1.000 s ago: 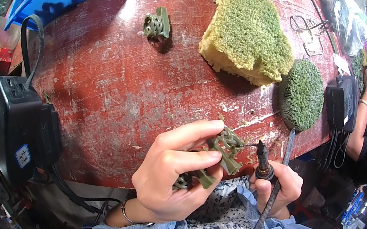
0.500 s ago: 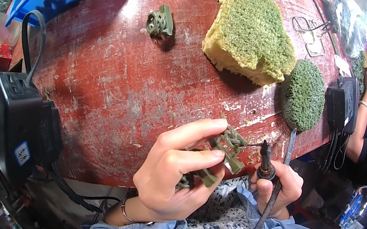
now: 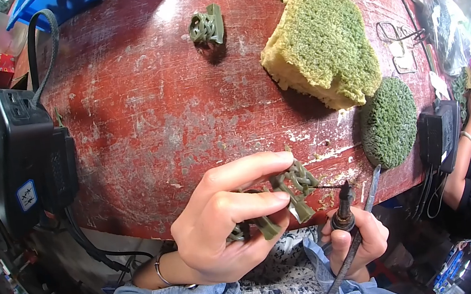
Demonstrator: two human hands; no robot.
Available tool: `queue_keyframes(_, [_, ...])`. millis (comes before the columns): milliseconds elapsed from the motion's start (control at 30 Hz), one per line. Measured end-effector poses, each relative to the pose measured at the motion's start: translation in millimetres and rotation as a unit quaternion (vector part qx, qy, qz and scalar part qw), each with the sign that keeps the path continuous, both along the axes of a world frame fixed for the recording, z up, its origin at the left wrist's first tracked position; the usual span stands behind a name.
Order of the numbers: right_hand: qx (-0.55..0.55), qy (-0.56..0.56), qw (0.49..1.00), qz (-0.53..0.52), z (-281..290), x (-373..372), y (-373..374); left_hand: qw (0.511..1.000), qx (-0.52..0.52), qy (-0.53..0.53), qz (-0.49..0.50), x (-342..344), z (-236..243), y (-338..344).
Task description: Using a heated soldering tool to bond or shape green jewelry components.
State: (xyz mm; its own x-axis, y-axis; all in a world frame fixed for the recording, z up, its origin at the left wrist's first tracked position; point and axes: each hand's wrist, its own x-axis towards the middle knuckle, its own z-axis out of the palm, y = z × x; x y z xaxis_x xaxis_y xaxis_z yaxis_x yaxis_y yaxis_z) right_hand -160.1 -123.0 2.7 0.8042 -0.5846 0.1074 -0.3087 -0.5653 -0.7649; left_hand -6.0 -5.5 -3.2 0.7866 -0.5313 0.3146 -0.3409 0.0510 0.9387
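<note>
My left hand [image 3: 228, 218] is closed round green carved wax pieces. The foremost, an openwork wax piece [image 3: 297, 181], is pinched between thumb and fingers; another green wax piece [image 3: 267, 226] shows below, tucked in the palm. My right hand [image 3: 364, 240] grips a dark wax pen [image 3: 342, 211]. Its thin wire tip points left and reaches the front piece's right edge; whether it touches, I cannot tell. A slim metal carving tool [image 3: 370, 192] with a textured handle also lies in the right hand, its flat tip pointing away from me.
Another carved green wax piece [image 3: 206, 26] stands on the worn red table [image 3: 137, 101]. Right of it are a green-and-yellow sponge block [image 3: 323, 42] and an oval green pad [image 3: 391, 122]. Black power units [image 3: 29, 153] flank the left; another person's arm [image 3: 462, 156] is at right.
The wax pen has shifted slightly right, drawing its wire tip back a little along the wax piece. My left hand keeps nearly the same hold.
</note>
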Motion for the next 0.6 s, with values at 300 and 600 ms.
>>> queue_keyframes(300, [-0.017, 0.015, 1.000, 0.009, 1.7, 0.9, -1.2, 1.000, 0.001, -0.009, 0.005, -1.0, -0.2, -0.4])
queue_keyframes(600, [-0.026, 0.021, 0.999, 0.011, 2.5, 2.2, -1.8, 1.000, -0.002, -0.014, 0.002, -0.4, 0.2, -0.7])
